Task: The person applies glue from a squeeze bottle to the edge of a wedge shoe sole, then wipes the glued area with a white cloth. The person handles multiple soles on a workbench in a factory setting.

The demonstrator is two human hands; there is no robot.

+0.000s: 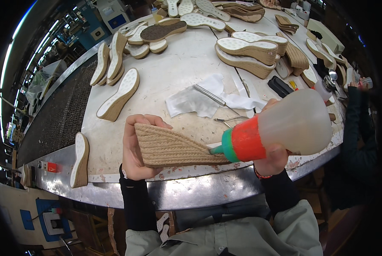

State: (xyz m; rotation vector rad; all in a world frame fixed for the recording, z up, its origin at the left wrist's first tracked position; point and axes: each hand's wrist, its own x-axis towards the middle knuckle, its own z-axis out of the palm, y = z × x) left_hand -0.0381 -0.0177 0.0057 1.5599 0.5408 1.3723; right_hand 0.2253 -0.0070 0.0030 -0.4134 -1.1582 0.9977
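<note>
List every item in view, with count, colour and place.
Held wedge sole: one, tan, in the left hand
Squeeze bottle: one, translucent with red band and green nozzle, in the right hand
Loose wedge soles: many, mostly tan with white tops, around the table
Dark-topped sole: one, brown, far pile
White cloth: pieces unclear, white, mid-table
Metal rod: one, silver, on the cloth
Black case: one, black, right side
Table: one, white, metal-edged, centre
Mesh surface: one, dark, left
Left hand; right hand: one each, bare, front

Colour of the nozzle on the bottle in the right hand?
Green nozzle; shows best in the head view.
</note>
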